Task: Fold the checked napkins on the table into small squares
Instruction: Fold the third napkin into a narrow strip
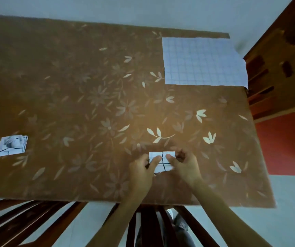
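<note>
White checked napkin [162, 167] in pinching grip of left hand [141, 168] and right hand [186, 166]

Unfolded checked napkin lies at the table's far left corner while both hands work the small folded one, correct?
No. Head view shows the unfolded checked napkin at the far right corner, not left. The left hand and right hand do hold the small folded napkin.

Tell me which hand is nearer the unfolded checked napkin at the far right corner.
Right. The right hand is on the person's side of the unfolded napkin, well short of it; the left hand is alongside, farther left. Both pinch the small folded napkin.
</note>
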